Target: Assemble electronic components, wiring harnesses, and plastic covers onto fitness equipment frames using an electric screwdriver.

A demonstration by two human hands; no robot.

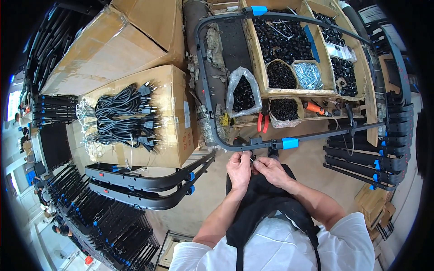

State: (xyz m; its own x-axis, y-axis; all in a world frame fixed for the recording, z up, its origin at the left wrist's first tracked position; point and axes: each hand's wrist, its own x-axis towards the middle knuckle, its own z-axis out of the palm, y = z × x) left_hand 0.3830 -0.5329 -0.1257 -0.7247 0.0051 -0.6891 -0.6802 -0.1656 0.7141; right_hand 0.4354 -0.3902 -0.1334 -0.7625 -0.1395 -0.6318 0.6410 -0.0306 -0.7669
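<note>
The left hand (238,171) and right hand (272,172) pinch what appears to be a small dark part (252,159) just off the near edge of a black tubular frame (266,145), toward its left corner. A slack pinch could drop it; the hands hide its direction and long axis.

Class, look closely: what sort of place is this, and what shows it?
Probably a factory assembly area: a divided tray holds many small black parts, bundled cords lie on a cardboard box, and black frames crowd the lower left.
</note>
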